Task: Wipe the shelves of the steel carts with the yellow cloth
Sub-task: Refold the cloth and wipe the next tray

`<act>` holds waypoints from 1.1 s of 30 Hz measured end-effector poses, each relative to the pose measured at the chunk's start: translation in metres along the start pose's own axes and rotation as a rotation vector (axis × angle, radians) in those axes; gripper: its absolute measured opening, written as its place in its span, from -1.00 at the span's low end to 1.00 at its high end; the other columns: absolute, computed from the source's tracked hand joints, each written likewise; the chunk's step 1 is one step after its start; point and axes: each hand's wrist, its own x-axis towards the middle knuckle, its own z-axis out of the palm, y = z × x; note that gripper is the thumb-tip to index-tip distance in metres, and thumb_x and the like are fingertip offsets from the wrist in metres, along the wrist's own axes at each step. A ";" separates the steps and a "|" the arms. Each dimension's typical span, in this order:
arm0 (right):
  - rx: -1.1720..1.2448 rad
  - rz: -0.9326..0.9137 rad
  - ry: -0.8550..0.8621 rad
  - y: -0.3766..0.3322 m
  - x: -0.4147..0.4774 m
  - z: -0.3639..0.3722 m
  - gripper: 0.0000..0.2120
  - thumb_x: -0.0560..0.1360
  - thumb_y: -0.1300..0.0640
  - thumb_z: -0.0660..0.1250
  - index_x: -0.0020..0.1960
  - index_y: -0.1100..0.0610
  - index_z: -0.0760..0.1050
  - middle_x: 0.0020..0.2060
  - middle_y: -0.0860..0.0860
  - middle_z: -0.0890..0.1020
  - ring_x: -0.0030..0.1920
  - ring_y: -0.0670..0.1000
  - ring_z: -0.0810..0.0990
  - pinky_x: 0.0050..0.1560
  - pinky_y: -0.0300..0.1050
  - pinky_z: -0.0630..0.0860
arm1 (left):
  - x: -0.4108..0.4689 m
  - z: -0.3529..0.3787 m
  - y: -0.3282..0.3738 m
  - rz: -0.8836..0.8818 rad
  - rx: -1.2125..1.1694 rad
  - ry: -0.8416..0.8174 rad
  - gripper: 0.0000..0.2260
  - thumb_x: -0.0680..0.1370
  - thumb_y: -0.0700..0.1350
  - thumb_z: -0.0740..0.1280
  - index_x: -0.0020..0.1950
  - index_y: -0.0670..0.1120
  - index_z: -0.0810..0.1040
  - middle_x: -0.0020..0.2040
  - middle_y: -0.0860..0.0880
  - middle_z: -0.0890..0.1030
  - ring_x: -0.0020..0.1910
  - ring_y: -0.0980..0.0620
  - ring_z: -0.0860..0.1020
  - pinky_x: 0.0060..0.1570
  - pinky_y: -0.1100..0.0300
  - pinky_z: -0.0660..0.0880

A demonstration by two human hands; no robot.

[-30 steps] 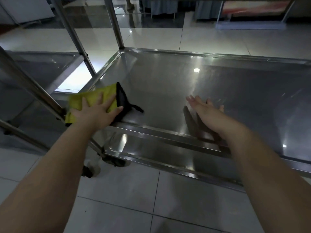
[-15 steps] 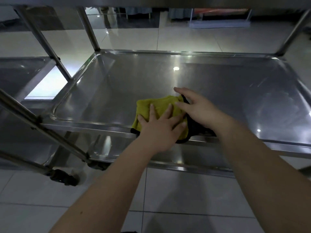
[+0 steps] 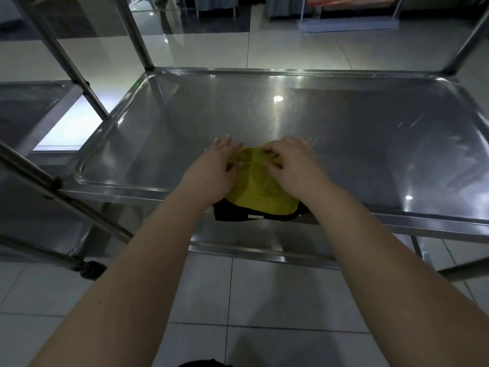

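Yellow cloth sits under both hands at the near edge of the steel cart's middle shelf, its dark backing spilling over the near rim. Right hand has its fingers curled, pinching the bunched far edge, and by my read it's gathering the fabric to turn up a fresh face. Left hand lies with fingers straight along the cloth's left side, thumb on the fabric, likely pinning it so it can't skate on that slick steel. Out from there, the shelf stretches bare and gleaming to the far and right, plenty left to wipe. Beneath it the lower shelf peeks out, a second cart stands to the left, a castor rests on the tiled floor
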 end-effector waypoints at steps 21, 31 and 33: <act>0.238 0.443 -0.037 -0.089 -0.044 -0.094 -0.68 0.30 0.27 0.54 0.03 0.21 0.58 -0.03 0.15 0.55 0.01 0.21 0.54 0.00 -0.07 0.45 | -0.056 -0.104 0.059 -0.179 -0.014 -0.118 -0.73 0.46 -0.20 0.40 0.15 -0.17 0.61 0.09 -0.22 0.57 0.10 -0.26 0.50 0.13 0.02 0.44; 0.483 0.449 -0.033 -0.239 -0.080 -0.297 -0.63 0.35 0.17 0.56 -0.12 -0.21 0.46 -0.14 -0.19 0.56 -0.08 -0.18 0.52 -0.11 -0.34 0.46 | -0.140 -0.309 0.151 -0.176 -0.410 0.052 -0.65 0.41 -0.21 0.46 -0.04 0.26 0.57 -0.10 0.34 0.58 -0.05 0.37 0.50 -0.11 0.49 0.41; 0.578 0.469 0.048 -0.274 -0.081 -0.351 -0.64 0.37 0.18 0.55 -0.08 -0.23 0.51 -0.10 -0.24 0.59 -0.04 -0.24 0.55 -0.09 -0.42 0.46 | -0.142 -0.361 0.179 -0.153 -0.484 0.050 -0.66 0.38 -0.16 0.51 -0.11 0.31 0.57 -0.09 0.38 0.58 -0.05 0.39 0.50 -0.15 0.58 0.35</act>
